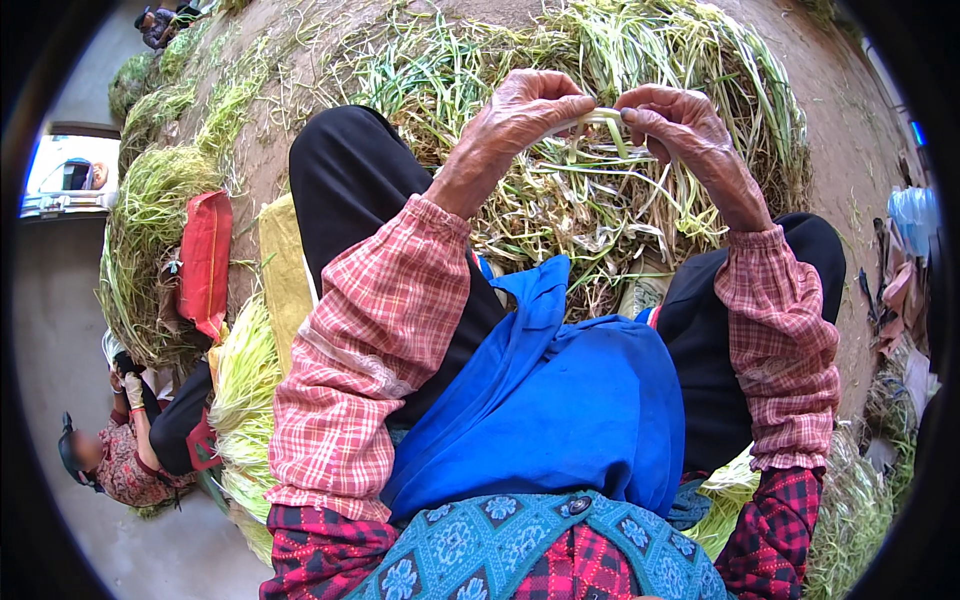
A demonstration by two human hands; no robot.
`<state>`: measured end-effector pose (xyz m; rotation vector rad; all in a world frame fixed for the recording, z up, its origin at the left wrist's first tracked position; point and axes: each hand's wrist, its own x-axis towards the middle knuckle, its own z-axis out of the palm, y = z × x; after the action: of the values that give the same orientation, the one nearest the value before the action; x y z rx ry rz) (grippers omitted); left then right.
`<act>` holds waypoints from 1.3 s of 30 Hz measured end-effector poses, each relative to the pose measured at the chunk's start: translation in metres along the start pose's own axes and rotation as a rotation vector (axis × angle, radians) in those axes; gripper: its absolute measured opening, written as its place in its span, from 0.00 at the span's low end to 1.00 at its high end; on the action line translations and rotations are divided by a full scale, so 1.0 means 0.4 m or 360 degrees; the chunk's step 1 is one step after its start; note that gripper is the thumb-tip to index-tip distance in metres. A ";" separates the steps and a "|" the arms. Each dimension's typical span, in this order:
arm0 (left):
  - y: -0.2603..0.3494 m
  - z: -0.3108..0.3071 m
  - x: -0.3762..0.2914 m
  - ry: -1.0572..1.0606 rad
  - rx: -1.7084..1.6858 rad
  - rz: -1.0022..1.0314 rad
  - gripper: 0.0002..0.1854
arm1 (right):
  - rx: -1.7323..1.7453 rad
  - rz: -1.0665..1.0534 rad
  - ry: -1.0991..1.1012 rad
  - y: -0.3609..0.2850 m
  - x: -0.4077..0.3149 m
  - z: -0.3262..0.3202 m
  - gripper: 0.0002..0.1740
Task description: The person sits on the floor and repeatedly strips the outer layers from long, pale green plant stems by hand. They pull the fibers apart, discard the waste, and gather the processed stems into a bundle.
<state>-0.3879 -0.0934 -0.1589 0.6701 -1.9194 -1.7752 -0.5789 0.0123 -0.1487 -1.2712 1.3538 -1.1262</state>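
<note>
Between my two raised hands a thin pale green-white plant stalk [601,115] is stretched, with a leaf strip hanging down from it. My left hand [525,112] pinches one end between thumb and fingers. The other end is gripped by the thumb and fingers of my right hand [675,124]. Beneath both hands lies a large heap of long green and pale leafy stalks [592,202], with dry roots and husks mixed in. A blue apron [555,405] covers my lap.
Bundles of pale yellow-green stalks [244,420] lie at my left, near a yellow sack [279,262] and a red bag [206,259]. A person [135,457] sits at the lower left. More plant heaps [157,195] stand along the left; a blue plastic bag [913,217] is far right.
</note>
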 end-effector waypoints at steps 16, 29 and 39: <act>0.090 -0.072 -0.027 0.0639 0.1301 0.0110 0.19 | -0.0032 0.0033 0.0187 0.033 0.012 -0.033 0.13; 0.063 0.062 -0.014 0.0100 0.1035 -0.0184 0.28 | -0.0079 0.0003 0.0114 0.040 0.026 0.007 0.12; 0.028 -0.004 0.000 0.0154 0.1024 -0.0062 0.14 | -0.0061 0.0007 0.0079 0.053 0.037 -0.019 0.14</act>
<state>-0.3876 -0.0943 -0.1476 0.9830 -2.4249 -1.0946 -0.5897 -0.0015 -0.1691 -1.2747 1.4205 -1.1398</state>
